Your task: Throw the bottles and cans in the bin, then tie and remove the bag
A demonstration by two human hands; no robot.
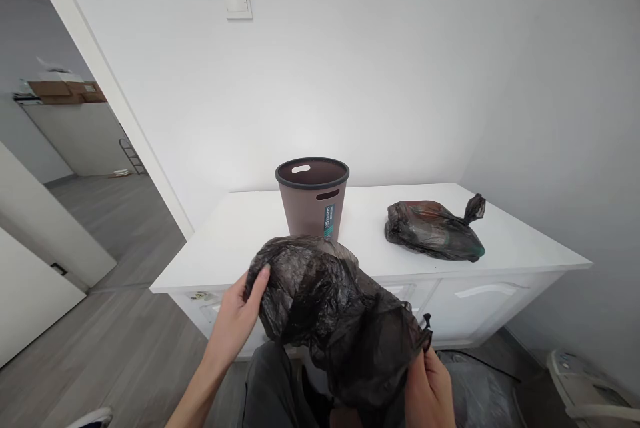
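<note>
A thin black garbage bag (325, 301) is spread between my two hands, in front of the white cabinet. My left hand (243, 311) pinches its upper left edge, thumb on the outside. At the lower right, my right hand (430, 385) grips the other end, its fingertips partly hidden by the plastic. Just behind the bag stands a brownish trash can (305, 208) with a dark rim, handle slots and a label; its base is hidden. To the right lies a knotted black bag (433, 231) with things inside.
The white cabinet (210, 248) has doors below its top, against a wall with a light switch (239, 3). A doorway at left shows cardboard boxes (67, 91). At lower right are clear plastic (475, 391) and a pale appliance (590, 388).
</note>
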